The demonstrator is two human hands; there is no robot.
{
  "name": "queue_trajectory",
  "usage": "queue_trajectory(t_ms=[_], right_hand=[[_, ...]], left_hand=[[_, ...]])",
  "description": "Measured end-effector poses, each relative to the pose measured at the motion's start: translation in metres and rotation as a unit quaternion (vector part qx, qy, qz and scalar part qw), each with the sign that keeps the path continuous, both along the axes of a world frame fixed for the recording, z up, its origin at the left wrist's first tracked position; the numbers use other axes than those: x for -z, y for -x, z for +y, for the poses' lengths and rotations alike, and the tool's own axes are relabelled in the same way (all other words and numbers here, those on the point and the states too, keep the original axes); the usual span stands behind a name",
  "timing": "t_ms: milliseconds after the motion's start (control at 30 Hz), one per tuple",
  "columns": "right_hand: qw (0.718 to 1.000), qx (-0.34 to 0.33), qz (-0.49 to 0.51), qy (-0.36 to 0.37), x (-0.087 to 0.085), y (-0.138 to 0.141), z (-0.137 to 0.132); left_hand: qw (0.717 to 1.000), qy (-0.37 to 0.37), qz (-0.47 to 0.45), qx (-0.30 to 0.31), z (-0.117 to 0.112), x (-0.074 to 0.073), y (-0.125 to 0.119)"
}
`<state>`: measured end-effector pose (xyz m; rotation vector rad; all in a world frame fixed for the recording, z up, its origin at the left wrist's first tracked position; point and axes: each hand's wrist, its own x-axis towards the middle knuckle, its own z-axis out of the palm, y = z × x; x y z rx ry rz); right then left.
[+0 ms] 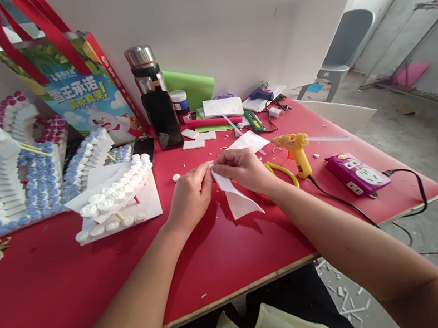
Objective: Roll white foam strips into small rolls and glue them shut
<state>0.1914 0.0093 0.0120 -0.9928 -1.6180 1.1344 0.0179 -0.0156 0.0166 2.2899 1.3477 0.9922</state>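
Note:
Both my hands meet over the middle of the red table (55, 294). My left hand (190, 194) pinches the top end of a white paper strip (237, 197). My right hand (245, 168) grips the same strip from the other side, its fingers curled closed. The strip hangs down and bends toward me. Just left of my hands stands a white paper model (118, 201) lined with small rolled white rosettes. Yellow-handled scissors (283, 170) lie under my right wrist.
A yellow glue gun (296, 149) stands beside a purple power strip (354, 174) at the right. Blue-and-white and pink rosette models (12, 172), a red-handled bag (79, 92), a steel flask (145, 69), a dark phone (163, 118) and paper scraps fill the back. A grey chair (344, 45) stands beyond.

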Motion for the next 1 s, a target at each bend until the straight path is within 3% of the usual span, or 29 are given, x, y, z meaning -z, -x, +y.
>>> queue_trajectory(t_ms=[233, 500, 633, 800, 900, 1000], right_hand=[[1.000, -0.022, -0.016, -0.004, -0.003, -0.003, 0.000], [0.991, 0.072, -0.116, 0.013, 0.007, 0.002, 0.002], [0.988, 0.070, -0.135, -0.038, 0.003, 0.004, -0.004], [0.990, 0.068, -0.119, -0.032, 0.003, 0.005, -0.005], [0.993, 0.063, -0.101, -0.014, 0.007, 0.003, -0.001], [0.994, 0.058, -0.088, 0.009, 0.011, 0.001, 0.002]], left_hand=[[1.000, 0.012, -0.022, -0.001, 0.000, -0.001, 0.001], [0.991, -0.043, 0.118, -0.039, 0.005, 0.011, 0.001], [0.980, -0.063, 0.181, -0.056, 0.006, 0.010, 0.002], [0.967, -0.109, 0.229, -0.032, 0.006, 0.009, 0.005], [0.971, -0.118, 0.208, -0.011, 0.006, 0.009, 0.005], [0.990, -0.089, 0.105, 0.028, 0.005, 0.009, 0.003]])
